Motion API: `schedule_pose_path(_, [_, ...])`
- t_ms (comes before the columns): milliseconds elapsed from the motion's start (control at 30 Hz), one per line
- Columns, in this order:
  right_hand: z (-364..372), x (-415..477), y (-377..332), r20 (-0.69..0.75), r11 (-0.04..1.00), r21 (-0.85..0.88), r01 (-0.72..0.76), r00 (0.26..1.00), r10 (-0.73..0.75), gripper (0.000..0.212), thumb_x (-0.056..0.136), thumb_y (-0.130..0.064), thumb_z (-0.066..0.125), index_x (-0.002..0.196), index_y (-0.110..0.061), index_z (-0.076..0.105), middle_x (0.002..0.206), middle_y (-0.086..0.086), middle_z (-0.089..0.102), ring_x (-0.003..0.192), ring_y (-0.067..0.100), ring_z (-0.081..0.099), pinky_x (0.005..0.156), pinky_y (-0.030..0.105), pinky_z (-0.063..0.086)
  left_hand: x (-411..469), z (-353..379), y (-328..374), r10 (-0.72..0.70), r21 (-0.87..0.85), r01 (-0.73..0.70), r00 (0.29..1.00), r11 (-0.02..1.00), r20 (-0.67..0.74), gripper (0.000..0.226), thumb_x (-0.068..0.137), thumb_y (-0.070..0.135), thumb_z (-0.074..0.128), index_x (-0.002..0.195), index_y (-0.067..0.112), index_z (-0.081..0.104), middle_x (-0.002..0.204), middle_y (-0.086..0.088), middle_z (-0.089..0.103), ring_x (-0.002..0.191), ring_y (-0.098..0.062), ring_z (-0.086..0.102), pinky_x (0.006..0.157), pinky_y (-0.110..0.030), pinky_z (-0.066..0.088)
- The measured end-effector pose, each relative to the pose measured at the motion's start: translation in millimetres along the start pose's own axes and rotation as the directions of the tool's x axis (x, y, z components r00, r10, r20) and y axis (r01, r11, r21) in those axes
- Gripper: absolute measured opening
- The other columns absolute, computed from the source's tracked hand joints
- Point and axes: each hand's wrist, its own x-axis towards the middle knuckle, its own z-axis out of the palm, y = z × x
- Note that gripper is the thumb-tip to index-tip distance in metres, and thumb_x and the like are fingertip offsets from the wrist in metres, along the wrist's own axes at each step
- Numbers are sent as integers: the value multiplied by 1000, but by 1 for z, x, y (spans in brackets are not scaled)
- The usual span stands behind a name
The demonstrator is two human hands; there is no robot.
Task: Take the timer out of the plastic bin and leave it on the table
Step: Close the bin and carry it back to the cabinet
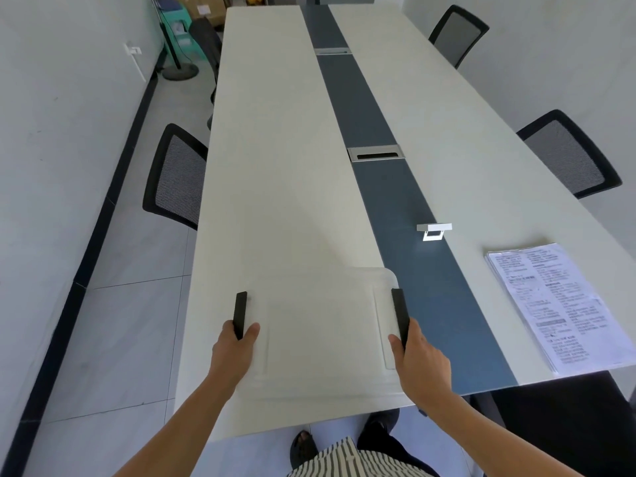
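A long pale cream conference table [275, 166] with a dark blue-grey strip [378, 139] down its middle fills the room, running away from the person at its near end. Black mesh-backed office chairs stand along both sides: one [177, 175] at the left edge, and two at the right, the nearer [568, 154] and the farther [457, 34]. Two brushed metal cable hatches sit in the strip, the closer one [376, 153] with a dark slot.

On the near end of the table rests a translucent, frosted white plastic bin [320, 332] with a lid on top and rounded corners, its right edge reaching the blue strip. A black latch handle stands on each short side. The left hand [234, 349] is wrapped around the left black latch [240, 315], thumb on the lid side. The right hand [418, 359] holds the right black latch [400, 315] in the same way.

Right of the bin, near the table's right edge, lies a stack of white printed paper sheets [554, 304]. Beyond the bin, at the border of the strip and the right tabletop, stands a small white rectangular timer [433, 231] on a fold-out stand, well apart from the bin and touched by neither hand.
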Motion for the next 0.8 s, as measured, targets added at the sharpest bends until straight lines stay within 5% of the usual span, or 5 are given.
schedule_pose_path(433, [0, -1, -3, 15, 1000, -6, -3, 1000, 3, 56, 98, -44, 28, 141, -9, 29, 116, 7, 65, 83, 27, 67, 70, 39, 54, -6, 7, -1, 112, 214, -102, 993, 971, -35, 25, 97, 34, 39, 101, 9, 39, 76, -11, 56, 61, -24, 55, 47, -30, 39])
schedule_pose_path(600, [-16, 2, -8, 118, 974, 204, -99, 990, 76, 56, 93, -42, 46, 138, -11, 35, 116, 6, 62, 102, 30, 61, 82, 39, 50, -13, -6, -1, 93, 129, -93, 996, 987, 5, 28, 92, 31, 51, 105, 7, 51, 74, -6, 57, 60, -19, 54, 49, -27, 40])
schedule_pose_path(800, [-53, -13, -19, 139, 892, 448, -67, 990, 5, 48, 86, -37, 61, 128, -19, 48, 92, -8, 61, 80, 16, 59, 65, 28, 45, -65, -42, -9, 88, -81, -95, 992, 992, -91, 34, 87, 30, 59, 115, 10, 55, 74, -3, 56, 64, -19, 52, 55, -27, 40])
